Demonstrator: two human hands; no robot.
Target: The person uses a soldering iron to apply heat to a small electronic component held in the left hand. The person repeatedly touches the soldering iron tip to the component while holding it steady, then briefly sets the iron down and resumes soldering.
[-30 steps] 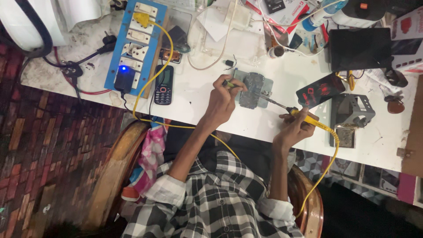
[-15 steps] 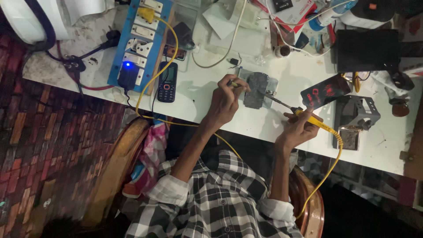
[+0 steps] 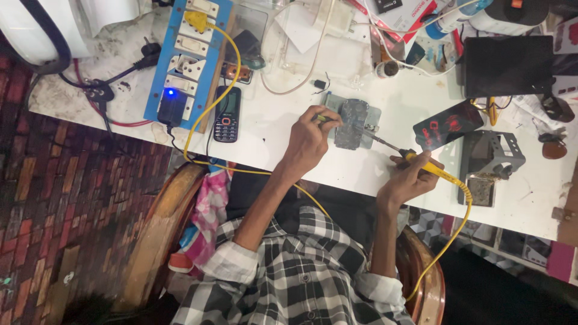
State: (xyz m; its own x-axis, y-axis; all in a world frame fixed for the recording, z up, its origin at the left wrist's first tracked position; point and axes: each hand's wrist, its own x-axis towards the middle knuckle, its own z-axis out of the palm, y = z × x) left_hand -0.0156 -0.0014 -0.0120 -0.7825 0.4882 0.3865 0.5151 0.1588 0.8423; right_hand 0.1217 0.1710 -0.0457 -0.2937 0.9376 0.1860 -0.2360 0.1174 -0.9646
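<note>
— Where are you with the opened phone (image 3: 351, 123)?

— It lies on the worktop (image 3: 289, 150), right of the keypad phone (image 3: 227, 114). Your left hand (image 3: 308, 139) pinches a slim tool against its left edge; your right hand (image 3: 410, 177) grips the yellow soldering iron (image 3: 421, 164), tip touching the board.

— How far along?

— Midway, I'd judge: case off, soldering in hand, reassembly left.

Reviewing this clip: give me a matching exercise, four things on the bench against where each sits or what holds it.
Things:
1. soldering iron
2. keypad phone
3. opened phone
4. iron stand

Places:
A. beside the blue switch board
B. in the right hand
C. at the left hand
D. beyond the right hand

Pairs: 1-B, 2-A, 3-C, 4-D
</note>
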